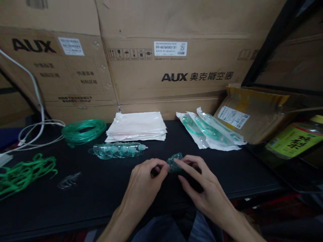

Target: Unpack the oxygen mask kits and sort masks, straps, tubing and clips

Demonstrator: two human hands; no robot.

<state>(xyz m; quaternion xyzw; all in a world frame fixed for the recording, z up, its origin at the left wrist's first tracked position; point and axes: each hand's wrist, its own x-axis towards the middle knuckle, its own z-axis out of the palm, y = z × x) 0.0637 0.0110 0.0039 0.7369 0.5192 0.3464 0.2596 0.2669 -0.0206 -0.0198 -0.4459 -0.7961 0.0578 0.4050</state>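
A small translucent green oxygen mask [176, 162] is between my hands, partly covered by fingers. My left hand [148, 176] pinches its left edge with thumb and index finger. On its right side my right hand [199, 178] grips it, index finger lying on the surface and thumb held apart below; the farther fingers are partly hidden. Just left of my hands lies a nested row of similar green masks [118, 150]. Several thin metal strips [68, 180] sit farther left, beside a tangle of flat green straps [30, 170].
A coil of green tubing [84, 130] and a stack of white pouches [137, 126] stand at the back. Clear-fronted packets [209, 131] with green tubing lie back right, near an open carton [234, 111] and a yellow-labelled container [295, 139]. A white cable [37, 90] hangs left. Large cardboard [196, 90] backs the black table [106, 195].
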